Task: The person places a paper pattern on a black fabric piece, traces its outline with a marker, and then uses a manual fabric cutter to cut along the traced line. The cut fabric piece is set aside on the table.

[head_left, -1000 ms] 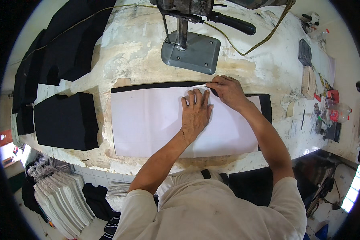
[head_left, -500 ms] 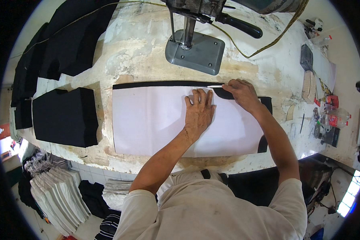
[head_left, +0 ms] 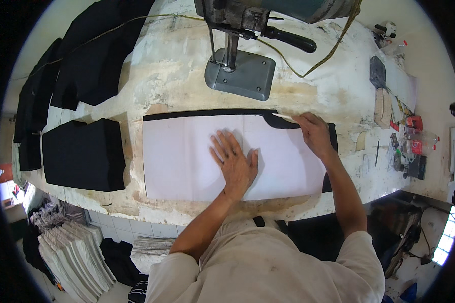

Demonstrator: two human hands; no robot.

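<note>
A large white paper pattern sheet [head_left: 187, 161] lies on black fabric [head_left: 207, 113], which shows as a strip along the far edge and at the curved cut-outs on the right. My left hand [head_left: 236, 164] presses flat on the middle of the sheet, its fingers spread and holding nothing. At the sheet's far right, my right hand [head_left: 316, 134] is closed around a slim white pencil-like stick [head_left: 284, 117]. The stick points left over the black fabric beside the curved notch; whether its tip touches is too small to tell.
An upright cutting machine [head_left: 240, 76] with a grey base stands beyond the sheet. Black fabric stacks [head_left: 83, 156] lie to the left, with more [head_left: 98, 55] behind. A cord [head_left: 136, 19] crosses the far side. Bottles [head_left: 425, 141] and a black box [head_left: 377, 71] sit at the right.
My left hand has slid left and nearer across the sheet. The right hand has shifted slightly right and nearer with the white stick, whose tip has moved from the far strip toward the curved notch.
</note>
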